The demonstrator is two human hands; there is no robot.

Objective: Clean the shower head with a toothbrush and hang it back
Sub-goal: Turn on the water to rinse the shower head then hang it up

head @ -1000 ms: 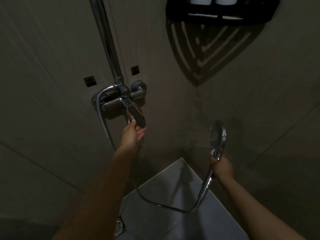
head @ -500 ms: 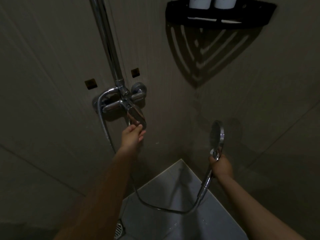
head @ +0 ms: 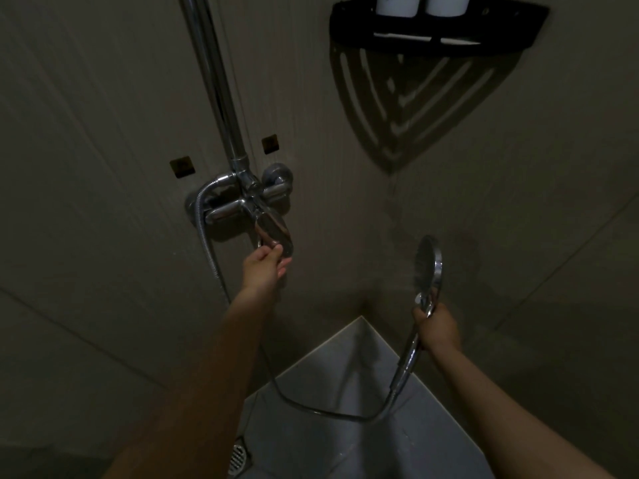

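Right of centre in the frame, the right hand point(head: 440, 331) has its fingers wrapped round the handle of the upright shower head point(head: 428, 266). At centre, the left hand point(head: 263, 271) pinches the tip of the tap lever point(head: 275, 229).

Our left arm stretches from 7 o'clock toward the centre, where our left hand point(head: 264, 269) pinches the tip of the tap lever point(head: 273, 229) between thumb and fingers. Our right arm enters from 5 o'clock, and our right hand point(head: 440, 329) is wrapped around the shower head point(head: 428, 264) handle.
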